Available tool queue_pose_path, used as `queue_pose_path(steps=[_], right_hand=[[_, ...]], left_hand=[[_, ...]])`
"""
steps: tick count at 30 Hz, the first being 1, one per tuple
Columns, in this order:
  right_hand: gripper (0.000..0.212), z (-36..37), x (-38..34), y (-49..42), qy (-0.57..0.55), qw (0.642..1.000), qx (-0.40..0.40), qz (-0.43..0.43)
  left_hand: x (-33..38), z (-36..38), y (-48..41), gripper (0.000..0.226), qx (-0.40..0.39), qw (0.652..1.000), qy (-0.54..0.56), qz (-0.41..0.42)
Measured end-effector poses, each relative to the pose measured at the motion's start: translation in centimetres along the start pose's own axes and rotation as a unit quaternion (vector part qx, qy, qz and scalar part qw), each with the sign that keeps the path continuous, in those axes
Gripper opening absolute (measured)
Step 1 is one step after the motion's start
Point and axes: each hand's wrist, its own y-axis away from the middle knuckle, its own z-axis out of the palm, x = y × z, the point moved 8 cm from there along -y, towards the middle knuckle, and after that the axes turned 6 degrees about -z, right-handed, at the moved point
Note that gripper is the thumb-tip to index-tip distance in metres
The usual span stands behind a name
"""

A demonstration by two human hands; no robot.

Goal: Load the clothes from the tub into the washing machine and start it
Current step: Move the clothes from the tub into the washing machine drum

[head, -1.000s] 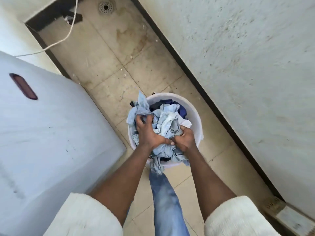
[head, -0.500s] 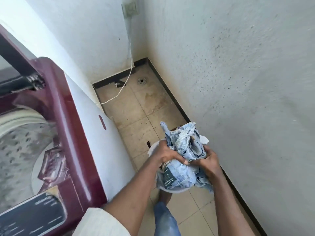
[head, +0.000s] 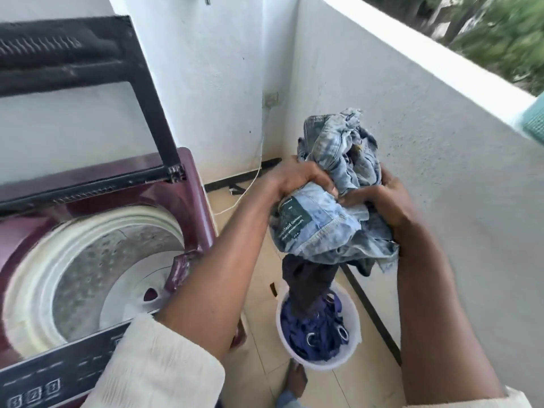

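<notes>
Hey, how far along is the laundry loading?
Done: the washer lid is up and the drum is open, no clothes visible inside. In hand: left hand and right hand grip a denim bundle above the tub, a dark garment trailing into it. Left: blue clothes in the tub, then starting at the control panel.

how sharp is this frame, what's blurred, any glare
Head view: motion blur smears the washing machine's control panel and the trees at top right; the denim bundle, left hand and right hand are fairly sharp; even daylight, no strong glare.
</notes>
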Motion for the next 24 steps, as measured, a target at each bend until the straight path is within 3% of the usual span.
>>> queue_pose_path(steps=[4,6,10,16,19,22,24], right_hand=[[0.075,7.0,-7.2,0.6,0.01,0.997,-0.056,-0.055],[0.071,11.7,-10.1,1.3,0.017,0.992,-0.097,-0.078],[0.069,21.0,-16.4,3.6,0.014,0.978,-0.166,-0.129],[0.07,33.6,-23.4,7.8,-0.061,0.938,-0.253,-0.227],[0.076,39.3,-22.9,8.5,-0.122,0.924,-0.274,-0.237],[0.081,45.0,-17.9,7.8,-0.14,0.925,-0.293,-0.199],[0.082,48.1,-12.4,6.8,-0.099,0.931,-0.307,-0.172]], left_hand=[[2.7,-7.8,7.1,0.013,0.07,0.997,-0.015,0.037],[2.5,-11.8,11.2,0.005,0.112,0.993,0.01,0.036],[2.2,-19.8,20.7,0.048,0.216,0.974,0.051,0.033],[2.4,-29.1,34.4,0.042,0.4,0.914,-0.01,0.064],[1.0,-31.9,38.1,0.017,0.464,0.881,-0.066,0.058],[-3.3,-35.0,39.0,0.04,0.532,0.842,-0.079,0.045],[-9.1,-36.6,36.7,0.05,0.546,0.833,-0.087,-0.026]])
